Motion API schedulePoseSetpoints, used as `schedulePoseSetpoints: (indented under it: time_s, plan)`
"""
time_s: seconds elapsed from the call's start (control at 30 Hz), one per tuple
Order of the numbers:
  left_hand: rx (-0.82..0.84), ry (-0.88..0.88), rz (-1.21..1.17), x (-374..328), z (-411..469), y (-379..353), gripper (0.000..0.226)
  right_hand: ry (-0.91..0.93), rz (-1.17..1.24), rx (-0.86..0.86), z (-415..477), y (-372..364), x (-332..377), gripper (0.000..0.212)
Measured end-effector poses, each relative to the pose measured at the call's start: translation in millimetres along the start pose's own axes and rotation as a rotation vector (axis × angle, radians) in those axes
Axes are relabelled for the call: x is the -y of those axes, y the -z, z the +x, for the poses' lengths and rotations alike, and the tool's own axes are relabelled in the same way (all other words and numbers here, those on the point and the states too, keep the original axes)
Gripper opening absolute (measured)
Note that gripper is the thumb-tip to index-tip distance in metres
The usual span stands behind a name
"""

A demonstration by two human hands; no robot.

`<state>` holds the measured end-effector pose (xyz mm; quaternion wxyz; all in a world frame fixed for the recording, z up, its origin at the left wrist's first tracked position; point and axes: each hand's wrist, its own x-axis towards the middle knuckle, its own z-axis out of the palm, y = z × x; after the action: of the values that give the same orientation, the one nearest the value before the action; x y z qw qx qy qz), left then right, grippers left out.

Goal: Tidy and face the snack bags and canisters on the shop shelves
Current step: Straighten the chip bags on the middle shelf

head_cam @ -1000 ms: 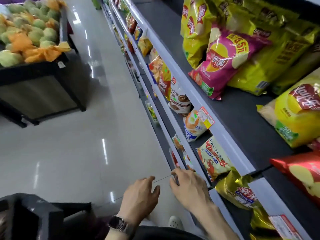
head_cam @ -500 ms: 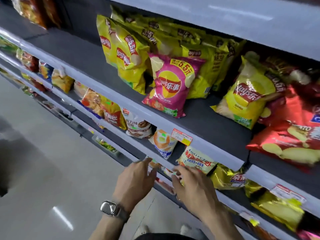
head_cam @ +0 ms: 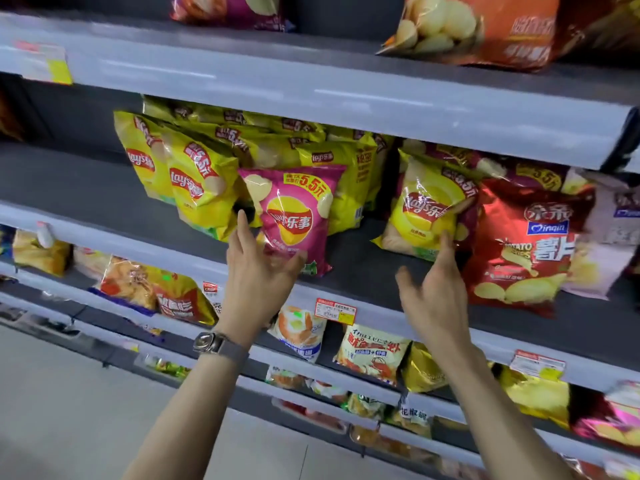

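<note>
A pink chip bag (head_cam: 294,216) stands on the grey middle shelf (head_cam: 349,268), in front of several yellow chip bags (head_cam: 201,181). My left hand (head_cam: 258,271), with a watch on its wrist, is raised in front of the pink bag's lower left with fingers spread; whether it touches the bag is unclear. My right hand (head_cam: 434,292) is open, its fingertips at the lower edge of a yellow chip bag (head_cam: 426,209). A red chip bag (head_cam: 523,244) leans just right of that one.
The shelf above (head_cam: 311,95) carries an orange chip bag (head_cam: 481,26). Lower shelves hold several small snack bags (head_cam: 372,351) and price tags (head_cam: 335,310). Bare shelf surface lies left of the yellow bags. The shiny floor (head_cam: 69,427) is at lower left.
The view swung from the aisle and lower shelves up to the middle shelf. Both hands rose from the lower shelf edge to the pink and yellow chip bags.
</note>
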<state>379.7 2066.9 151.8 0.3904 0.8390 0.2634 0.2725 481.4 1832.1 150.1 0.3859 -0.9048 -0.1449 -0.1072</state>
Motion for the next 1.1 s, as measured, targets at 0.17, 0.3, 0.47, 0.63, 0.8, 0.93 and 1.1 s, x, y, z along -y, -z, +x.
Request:
schedulePoseSetpoints:
  time_s: [0.17,0.3,0.47,0.63,0.8,0.93,1.1]
  plan:
    - [0.044,0.059,-0.134,-11.0,24.6,-10.8,0.137,-0.168,0.166,-0.046,48.9,-16.4,-10.3,0.109]
    - [-0.011,0.026,-0.186,-11.6,32.1,-16.2,0.126,-0.224,0.201,0.019,82.9,-28.0,-20.5,0.106]
    - [-0.061,-0.022,-0.213,-16.1,26.8,-18.2,0.111,-0.363,0.158,0.024,95.6,-25.1,-6.6,0.122]
    - [-0.138,-0.068,-0.29,-18.5,19.3,-14.4,0.103,-0.387,0.213,0.045,95.6,-30.9,-5.4,0.123]
    - [-0.229,-0.064,-0.415,-20.5,17.0,3.7,0.103,-0.328,0.461,0.007,87.5,-28.3,-3.9,0.088]
    - [-0.296,-0.067,-0.505,-18.5,14.4,24.5,0.105,-0.191,0.524,0.063,56.3,-32.1,21.3,0.076]
    - [-0.354,-0.049,-0.601,-5.7,1.9,53.8,0.096,-0.087,0.516,0.22,23.2,-61.0,63.2,0.076]
